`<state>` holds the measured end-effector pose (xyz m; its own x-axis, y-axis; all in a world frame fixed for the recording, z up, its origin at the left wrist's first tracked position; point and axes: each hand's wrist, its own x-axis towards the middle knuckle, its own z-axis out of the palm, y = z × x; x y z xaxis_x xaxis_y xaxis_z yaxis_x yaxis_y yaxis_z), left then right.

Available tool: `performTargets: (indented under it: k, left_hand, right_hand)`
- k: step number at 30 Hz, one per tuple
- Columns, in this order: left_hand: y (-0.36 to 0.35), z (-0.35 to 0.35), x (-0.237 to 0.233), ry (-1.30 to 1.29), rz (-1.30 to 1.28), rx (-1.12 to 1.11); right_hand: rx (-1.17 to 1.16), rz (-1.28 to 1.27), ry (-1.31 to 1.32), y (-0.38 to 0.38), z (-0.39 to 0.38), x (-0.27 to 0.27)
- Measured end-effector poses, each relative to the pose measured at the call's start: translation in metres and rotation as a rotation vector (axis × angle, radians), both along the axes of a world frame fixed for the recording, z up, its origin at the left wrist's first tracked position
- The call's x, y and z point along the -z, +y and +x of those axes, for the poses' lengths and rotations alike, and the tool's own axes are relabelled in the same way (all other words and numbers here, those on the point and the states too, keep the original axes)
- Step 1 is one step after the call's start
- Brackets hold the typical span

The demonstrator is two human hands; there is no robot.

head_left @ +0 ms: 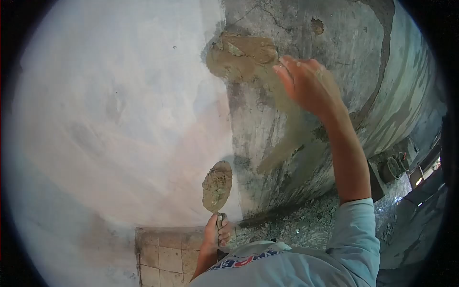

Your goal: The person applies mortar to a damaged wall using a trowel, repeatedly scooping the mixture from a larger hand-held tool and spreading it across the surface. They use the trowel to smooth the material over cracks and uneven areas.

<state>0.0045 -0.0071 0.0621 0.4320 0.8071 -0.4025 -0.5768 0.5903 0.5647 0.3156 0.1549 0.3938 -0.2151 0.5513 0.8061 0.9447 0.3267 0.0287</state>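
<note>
My left hand point(218, 232) is low in front of my body, its fingers wrapped round the handle of a trowel point(219, 186). Lumpy brown mortar covers that rounded blade, which points up beside the wall. My right hand point(311, 83) is raised high at the wall with curled fingers, gripping what looks like a second trowel point(260, 48). Its mortar-smeared blade lies against the wall to the left of the fingers; the handle is mostly hidden. Wet mortar point(228, 66) forms a patch under it, across the edge between white and bare grey surface.
The painted white wall point(143, 105) fills the left side, and rough grey wall point(267, 103) with a small hole point(317, 26) the right. Tiles point(165, 253) show at lower left. Rubble point(306, 220) covers the ground at the wall's foot. Dark buckets point(393, 167) stand far right.
</note>
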Motion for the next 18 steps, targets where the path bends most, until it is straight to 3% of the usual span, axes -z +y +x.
performTargets:
  k: [12,15,18]
  left_hand:
    - [0.011,0.004,0.002,0.02,0.05,0.095]
    - [0.012,0.004,0.006,-0.022,0.038,0.128]
    - [0.013,0.011,-0.001,0.052,-0.036,0.121]
  right_hand:
    - [0.046,0.056,0.025,-0.016,0.076,0.009]
    - [-0.068,0.244,-0.126,-0.006,0.074,0.016]
    - [-0.147,0.074,-0.175,-0.01,0.05,0.004]
